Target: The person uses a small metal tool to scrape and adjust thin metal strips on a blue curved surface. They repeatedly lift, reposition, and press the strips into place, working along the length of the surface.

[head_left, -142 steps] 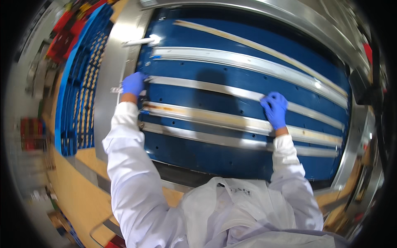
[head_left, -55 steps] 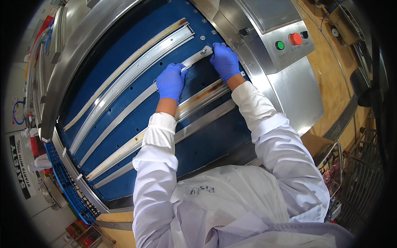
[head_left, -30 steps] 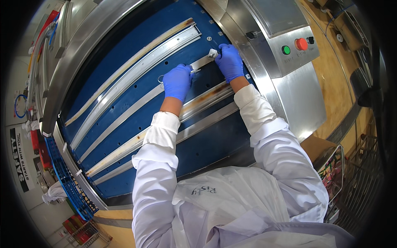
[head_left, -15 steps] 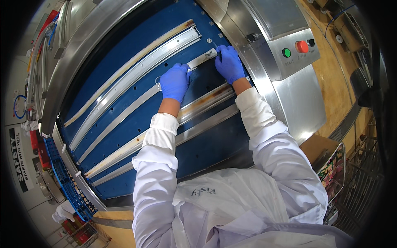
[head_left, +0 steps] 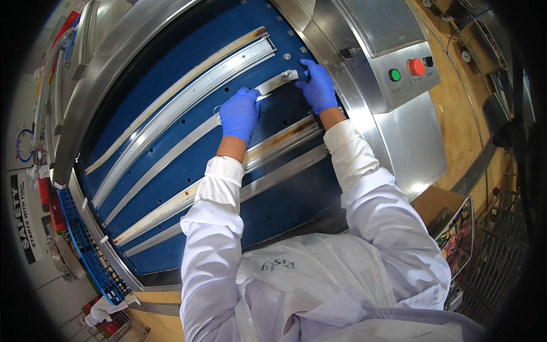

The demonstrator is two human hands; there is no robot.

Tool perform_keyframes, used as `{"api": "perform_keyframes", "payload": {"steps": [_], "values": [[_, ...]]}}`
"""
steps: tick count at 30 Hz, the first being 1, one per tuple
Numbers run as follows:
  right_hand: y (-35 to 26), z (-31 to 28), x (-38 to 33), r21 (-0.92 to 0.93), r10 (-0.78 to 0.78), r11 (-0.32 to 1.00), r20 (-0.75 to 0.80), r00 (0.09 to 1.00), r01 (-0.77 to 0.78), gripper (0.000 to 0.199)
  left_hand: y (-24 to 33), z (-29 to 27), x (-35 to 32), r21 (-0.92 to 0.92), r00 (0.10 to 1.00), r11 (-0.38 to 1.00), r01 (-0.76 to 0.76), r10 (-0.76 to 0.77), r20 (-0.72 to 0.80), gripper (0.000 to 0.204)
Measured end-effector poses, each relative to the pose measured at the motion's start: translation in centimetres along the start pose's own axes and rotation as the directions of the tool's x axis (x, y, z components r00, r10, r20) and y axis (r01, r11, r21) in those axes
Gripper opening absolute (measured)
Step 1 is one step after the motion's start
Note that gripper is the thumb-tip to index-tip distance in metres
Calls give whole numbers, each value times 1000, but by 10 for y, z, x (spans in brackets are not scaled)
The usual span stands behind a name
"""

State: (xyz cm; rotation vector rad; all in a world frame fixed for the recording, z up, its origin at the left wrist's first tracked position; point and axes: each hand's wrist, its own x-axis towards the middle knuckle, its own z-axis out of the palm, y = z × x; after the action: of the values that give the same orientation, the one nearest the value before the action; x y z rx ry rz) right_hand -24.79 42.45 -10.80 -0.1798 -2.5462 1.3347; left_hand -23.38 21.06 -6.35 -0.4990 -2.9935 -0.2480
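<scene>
A blue machine bed (head_left: pixel 171 114) carries several long steel guide rails running diagonally. My left hand (head_left: pixel 239 113), in a blue glove, lies palm down on the middle rail (head_left: pixel 171 153), fingers folded over it. My right hand (head_left: pixel 317 85), also gloved in blue, grips the upper right end of that same rail (head_left: pixel 284 76), close to a bolt and the bed's steel rim. Both white sleeves reach up from the lower edge.
A steel control box (head_left: pixel 399 68) with a green button (head_left: pixel 394 74) and a red button (head_left: pixel 415 66) stands right of the bed. A blue plastic pallet (head_left: pixel 85 251) leans at lower left. Wire racks (head_left: pixel 496 256) sit at far right. The floor (head_left: pixel 456 119) is tan.
My view swung from the bed's left side to its right end. Both hands moved onto the middle rail's right end; over the last second the right hand crept further up that end.
</scene>
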Motion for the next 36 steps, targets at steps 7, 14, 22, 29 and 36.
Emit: {"api": "perform_keyframes", "payload": {"steps": [7,14,22,29,36], "values": [[8,-1,6,-133,-160,977,66,985,168,38,2,-7,-1,-52,998,998,28,-25,64,22],[-3,1,2,-87,-250,964,23,968,251,31,-3,1,-6,-159,996,983,92,-93,2,24],[8,-3,-6,-7,-230,973,7,973,230,44,0,0,-7,-234,990,962,143,-139,31,23],[1,-1,3,-215,-208,953,47,977,213,45,0,2,-6,-255,990,957,139,-137,28,22],[-5,-9,4,-252,-316,908,107,943,333,27,-1,5,-6,-274,990,951,142,-143,17,22]]}}
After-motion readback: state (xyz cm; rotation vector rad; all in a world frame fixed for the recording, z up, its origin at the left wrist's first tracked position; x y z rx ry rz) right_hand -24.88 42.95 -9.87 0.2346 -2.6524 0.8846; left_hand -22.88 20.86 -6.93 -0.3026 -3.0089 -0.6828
